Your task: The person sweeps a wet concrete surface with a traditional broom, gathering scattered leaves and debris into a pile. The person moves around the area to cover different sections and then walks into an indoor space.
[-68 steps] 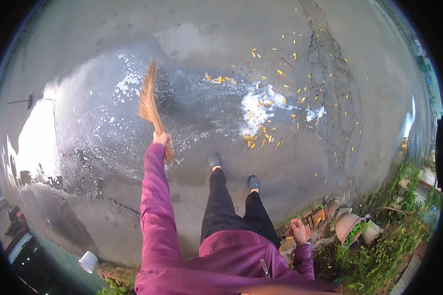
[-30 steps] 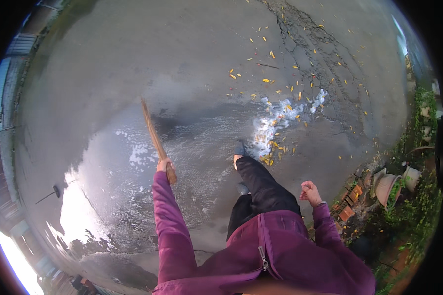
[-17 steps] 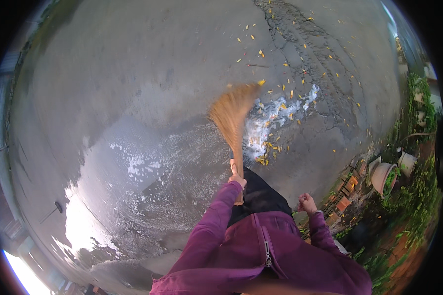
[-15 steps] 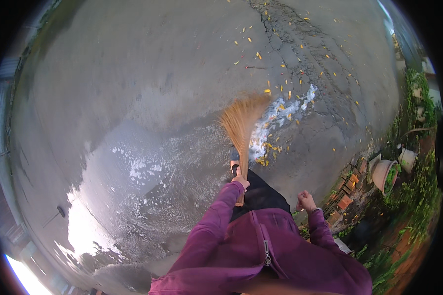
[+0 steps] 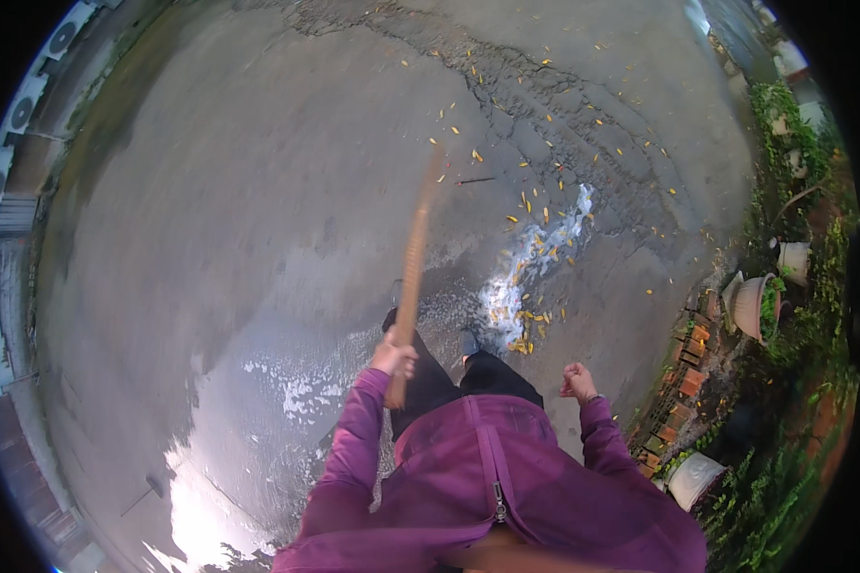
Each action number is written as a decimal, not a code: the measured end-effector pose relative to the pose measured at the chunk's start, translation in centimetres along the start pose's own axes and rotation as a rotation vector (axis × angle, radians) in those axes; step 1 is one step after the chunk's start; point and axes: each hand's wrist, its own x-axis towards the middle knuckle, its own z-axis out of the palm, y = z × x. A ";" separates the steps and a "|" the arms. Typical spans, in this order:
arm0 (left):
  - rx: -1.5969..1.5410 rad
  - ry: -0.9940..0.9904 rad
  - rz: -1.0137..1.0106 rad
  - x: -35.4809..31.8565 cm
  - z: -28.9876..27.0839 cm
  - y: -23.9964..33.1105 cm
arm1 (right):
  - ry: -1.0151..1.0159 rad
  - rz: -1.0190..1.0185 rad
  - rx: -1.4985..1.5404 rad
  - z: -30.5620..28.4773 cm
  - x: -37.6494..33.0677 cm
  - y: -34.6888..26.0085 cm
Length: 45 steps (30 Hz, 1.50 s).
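A straw hand broom is gripped near the butt of its handle by my left hand, fingers wrapped round it. The broom points away from me over wet concrete, seen edge-on, and its far end is blurred. My right hand hangs at my right side, loosely closed, with nothing visible in it. A streak of white foam lies on the ground ahead of my feet, with yellow leaves in and around it.
Wet concrete spreads ahead and left, with a cracked strip and scattered leaves. More suds lie to the left. On the right are a row of bricks, flower pots and green plants.
My left hand has swung the broom leftward and turned it edge-on. One foot has stepped out to the left, and the view has shifted. The right hand stays at my side.
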 end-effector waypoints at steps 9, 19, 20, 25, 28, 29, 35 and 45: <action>0.208 0.272 0.123 21.1 -16.2 20.7 | 0.130 0.119 0.199 11.2 -7.3 1.2; 1.226 0.153 -0.002 25.7 -2.7 5.5 | 0.247 0.403 0.260 19.4 -14.6 2.4; 1.228 0.076 -0.070 25.0 -1.3 5.0 | 0.258 0.403 0.300 19.5 -14.7 2.2; 1.088 -0.317 -0.043 22.6 2.7 7.9 | 0.265 0.317 0.371 19.7 -13.0 0.3; 0.504 -0.657 -0.397 19.6 1.6 11.5 | 0.228 0.254 0.379 20.1 -10.8 -1.5; 0.359 -0.675 -0.438 17.9 1.0 12.5 | 0.205 0.233 0.379 20.4 -10.0 -2.2; 0.224 -0.504 -0.197 8.6 -6.5 20.2 | 0.076 0.193 0.329 21.6 -5.0 -5.5; -0.335 0.058 -0.042 11.1 -23.1 27.3 | 0.020 0.142 0.100 17.6 2.9 -15.4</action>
